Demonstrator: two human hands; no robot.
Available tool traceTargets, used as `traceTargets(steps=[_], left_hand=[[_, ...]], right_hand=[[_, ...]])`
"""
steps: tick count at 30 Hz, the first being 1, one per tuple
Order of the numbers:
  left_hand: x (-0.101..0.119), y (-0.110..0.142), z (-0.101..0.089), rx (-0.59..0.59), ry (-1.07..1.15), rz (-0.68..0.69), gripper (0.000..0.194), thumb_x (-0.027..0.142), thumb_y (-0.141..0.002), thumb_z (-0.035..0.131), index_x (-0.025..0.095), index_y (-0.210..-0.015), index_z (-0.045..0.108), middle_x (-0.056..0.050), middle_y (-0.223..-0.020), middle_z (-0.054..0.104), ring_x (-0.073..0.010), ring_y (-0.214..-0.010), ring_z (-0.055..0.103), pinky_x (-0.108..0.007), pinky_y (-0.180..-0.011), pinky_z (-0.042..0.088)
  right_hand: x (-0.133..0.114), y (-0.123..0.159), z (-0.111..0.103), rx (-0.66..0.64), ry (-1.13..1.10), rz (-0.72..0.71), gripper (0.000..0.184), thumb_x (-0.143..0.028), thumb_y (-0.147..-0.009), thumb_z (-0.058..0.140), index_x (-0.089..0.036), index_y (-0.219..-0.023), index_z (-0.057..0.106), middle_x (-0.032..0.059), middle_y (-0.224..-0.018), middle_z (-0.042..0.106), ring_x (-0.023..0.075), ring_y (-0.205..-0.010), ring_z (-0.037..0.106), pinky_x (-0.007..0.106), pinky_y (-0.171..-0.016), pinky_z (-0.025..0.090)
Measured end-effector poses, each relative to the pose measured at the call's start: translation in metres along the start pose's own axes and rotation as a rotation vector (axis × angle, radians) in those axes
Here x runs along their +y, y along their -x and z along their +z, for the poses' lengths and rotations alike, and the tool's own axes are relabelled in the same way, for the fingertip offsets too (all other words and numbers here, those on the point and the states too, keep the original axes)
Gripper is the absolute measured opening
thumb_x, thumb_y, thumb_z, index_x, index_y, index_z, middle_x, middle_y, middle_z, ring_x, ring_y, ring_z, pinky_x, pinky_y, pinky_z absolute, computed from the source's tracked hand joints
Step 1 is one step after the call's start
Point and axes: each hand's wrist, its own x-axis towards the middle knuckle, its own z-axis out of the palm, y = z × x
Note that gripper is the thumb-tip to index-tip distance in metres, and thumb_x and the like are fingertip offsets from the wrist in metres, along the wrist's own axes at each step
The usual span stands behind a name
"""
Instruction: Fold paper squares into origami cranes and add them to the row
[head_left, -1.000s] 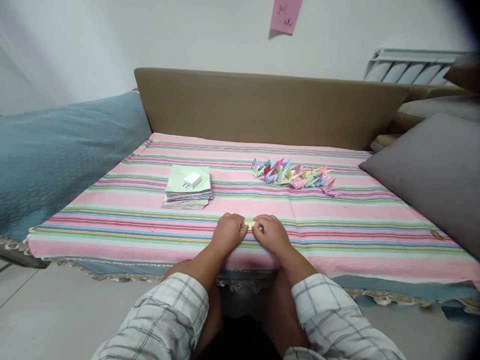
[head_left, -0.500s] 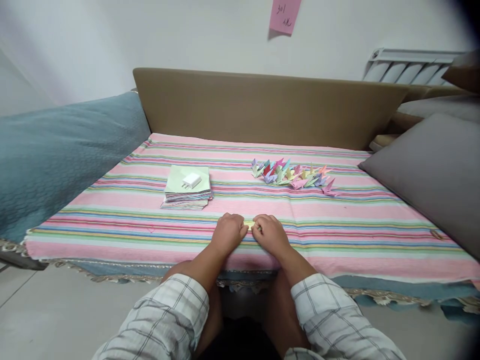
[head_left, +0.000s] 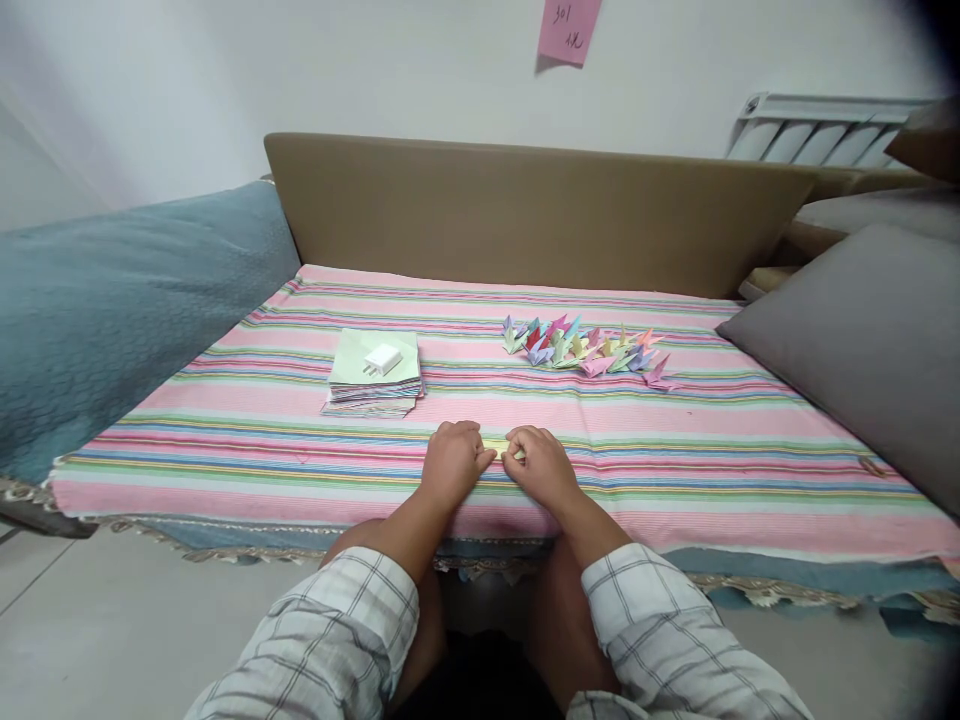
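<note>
Pink striped cloth point(head_left: 712, 430) covers the sofa seat before a brown backrest point(head_left: 525, 210) and pale wall point(head_left: 412, 80), a grey cushion point(head_left: 862, 340) at the right end. Low over the cloth, a yellow paper strip point(head_left: 494, 446) spans the gap between the hands, the left hand point(head_left: 453, 465) pinched on one end and the right hand point(head_left: 543, 466) on the other.

The light is soft and pretty bright, and the wall point(head_left: 412, 70) looks pale. A small shadow sits under the pink note point(head_left: 568, 30). It is very dark between the legs point(head_left: 561, 615). Blurry black hides the right corners. The gray cushion point(head_left: 862, 340) looks stretched. The yellow paper point(head_left: 492, 445) looks a bit fuzzy.
</note>
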Motion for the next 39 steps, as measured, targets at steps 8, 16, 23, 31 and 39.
traceTargets(steps=[8,16,23,31,39], left_hand=[[0.0,0.001,-0.003,0.014,-0.014,-0.111,0.021,0.031,-0.071,0.07,0.02,-0.077,0.053,-0.003,-0.079,0.062,-0.0217,-0.083,0.054,-0.031,-0.072,0.039],[-0.012,0.0,-0.007,-0.008,0.028,-0.071,0.022,0.016,-0.074,0.064,0.02,-0.095,0.059,-0.003,-0.089,0.067,-0.0213,-0.084,0.056,-0.032,-0.074,0.043],[-0.006,0.015,-0.005,0.052,-0.059,0.355,0.033,0.012,-0.082,0.049,0.022,-0.111,0.062,-0.002,-0.119,0.064,-0.0219,-0.11,0.053,-0.042,-0.1,0.037],[-0.005,0.033,-0.005,-0.17,-0.235,0.405,0.043,0.028,-0.088,0.044,0.017,-0.129,0.049,-0.008,-0.137,0.048,-0.0268,-0.129,0.04,-0.048,-0.106,0.03],[-0.006,0.031,-0.006,-0.211,-0.217,0.371,0.044,0.03,-0.088,0.045,0.02,-0.131,0.047,-0.006,-0.14,0.045,-0.0252,-0.131,0.038,-0.047,-0.108,0.029]], right_hand=[[0.004,0.0,-0.004,-0.074,-0.016,-0.021,0.027,-0.02,-0.078,0.051,-0.024,-0.103,0.06,0.0024,-0.106,0.063,0.0201,-0.095,0.053,0.034,-0.085,0.039],[0.004,0.0,-0.004,-0.111,0.015,-0.018,0.027,-0.021,-0.08,0.049,-0.026,-0.101,0.067,0.0019,-0.108,0.063,0.0193,-0.098,0.052,0.034,-0.09,0.039],[0.004,-0.001,-0.004,-0.11,0.012,-0.018,0.028,-0.02,-0.08,0.05,-0.025,-0.101,0.067,0.0028,-0.107,0.064,0.0199,-0.099,0.053,0.035,-0.09,0.039],[0.003,0.0,-0.003,-0.096,0.012,-0.024,0.03,-0.017,-0.079,0.049,-0.026,-0.1,0.067,0.0023,-0.107,0.064,0.0199,-0.098,0.053,0.035,-0.089,0.041],[0.012,0.008,-0.004,0.141,0.01,-0.045,0.041,-0.003,-0.068,0.041,-0.017,-0.098,0.064,0.0074,-0.103,0.064,0.02,-0.101,0.053,0.035,-0.093,0.041]])
